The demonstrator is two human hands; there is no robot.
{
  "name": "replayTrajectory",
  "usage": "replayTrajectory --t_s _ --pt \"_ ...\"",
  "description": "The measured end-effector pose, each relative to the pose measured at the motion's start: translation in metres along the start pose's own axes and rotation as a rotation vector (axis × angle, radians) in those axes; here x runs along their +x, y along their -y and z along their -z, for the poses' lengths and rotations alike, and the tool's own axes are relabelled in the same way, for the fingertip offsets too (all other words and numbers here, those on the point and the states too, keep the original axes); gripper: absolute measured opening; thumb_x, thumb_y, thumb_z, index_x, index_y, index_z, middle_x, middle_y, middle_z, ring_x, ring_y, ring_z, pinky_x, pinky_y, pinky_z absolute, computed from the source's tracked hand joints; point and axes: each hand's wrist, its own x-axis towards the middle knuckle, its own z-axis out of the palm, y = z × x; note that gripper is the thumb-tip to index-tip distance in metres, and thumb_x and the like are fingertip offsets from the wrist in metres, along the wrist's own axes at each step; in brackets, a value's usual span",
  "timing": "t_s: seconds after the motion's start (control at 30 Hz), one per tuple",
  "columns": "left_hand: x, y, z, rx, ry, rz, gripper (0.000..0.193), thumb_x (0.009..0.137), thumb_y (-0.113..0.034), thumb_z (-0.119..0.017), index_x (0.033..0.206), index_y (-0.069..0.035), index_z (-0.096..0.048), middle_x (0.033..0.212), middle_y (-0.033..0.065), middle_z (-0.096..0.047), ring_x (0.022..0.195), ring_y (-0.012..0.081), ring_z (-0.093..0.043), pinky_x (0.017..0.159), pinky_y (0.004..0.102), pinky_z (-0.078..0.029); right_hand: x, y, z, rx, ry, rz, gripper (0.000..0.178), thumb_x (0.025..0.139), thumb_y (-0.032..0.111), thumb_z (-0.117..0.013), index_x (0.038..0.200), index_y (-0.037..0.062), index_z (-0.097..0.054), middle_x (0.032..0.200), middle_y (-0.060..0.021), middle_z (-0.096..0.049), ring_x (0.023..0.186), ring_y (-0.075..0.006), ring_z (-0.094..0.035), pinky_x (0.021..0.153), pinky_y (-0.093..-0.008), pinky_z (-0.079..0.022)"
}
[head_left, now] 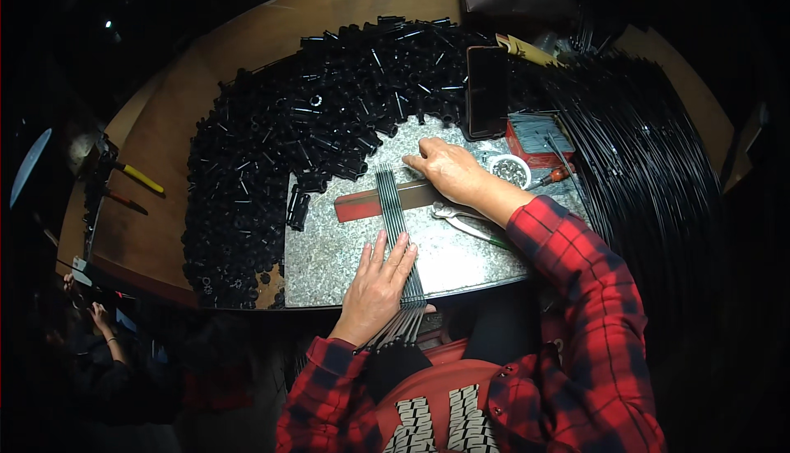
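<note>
A row of thin black rods (397, 227) is laid flat across a red bar (387, 200) on the speckled slab (329, 255); it is pinned near the table edge by the left hand (377, 284), fingers spread flat, and should be kept level there. The right hand (444, 167) rests curled beyond the rods' far ends, holding nothing visible. The surroundings are crowded by a heap of black plastic parts (280, 148), a phone (486, 91), pliers (461, 221) and a small white bowl (510, 171).

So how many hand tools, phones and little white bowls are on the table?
Phones: 1, a black phone
White bowls: 1, a small white bowl
Hand tools: 3, pliers, a screwdriver and a yellow-handled tool
Total: 5
</note>
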Motion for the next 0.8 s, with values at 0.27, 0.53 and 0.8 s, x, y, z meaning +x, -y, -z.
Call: replayTrajectory --t_s 0.27,0.53,0.8 --pt "0.0000 0.0003 -0.0017 -0.009 -0.006 0.008 0.092 0.070 -0.059 -0.071 0.135 0.001 -0.044 0.143 0.0205 -0.039 0.135 0.0448 -0.029 0.109 0.0562 -0.026 0.0017 0.0008 -0.0019 0.004 0.004 -0.002 0.027 0.083 0.012 -0.053 0.106 0.0070 -0.067 0.090 -0.0144 -0.056 0.090 -0.0294 -0.060 0.074 -0.0382 -0.052" --pt "-0.0035 0.0041 -0.0061 0.057 0.002 -0.010 0.093 0.070 -0.059 -0.070 0.136 0.001 -0.043 0.145 0.0204 -0.037 0.136 0.0448 -0.027 0.109 0.0561 -0.025 0.0040 -0.0012 -0.0029 0.043 -0.037 0.012 0.019 0.082 0.013 -0.053 0.094 0.0044 -0.066 0.088 -0.0142 -0.057 0.088 -0.0298 -0.060 0.072 -0.0401 -0.051" --pt "-0.0012 0.0007 -0.0003 0.004 -0.009 0.007 0.074 0.081 -0.044 -0.062 0.139 -0.004 -0.040 0.144 0.0173 -0.039 0.133 0.0439 -0.033 0.107 0.0553 -0.030 0.0061 -0.0020 -0.0018 0.035 -0.009 -0.001 0.017 0.084 0.014 -0.054 0.091 0.0049 -0.067 0.086 -0.0137 -0.058 0.086 -0.0295 -0.060 0.072 -0.0407 -0.051"
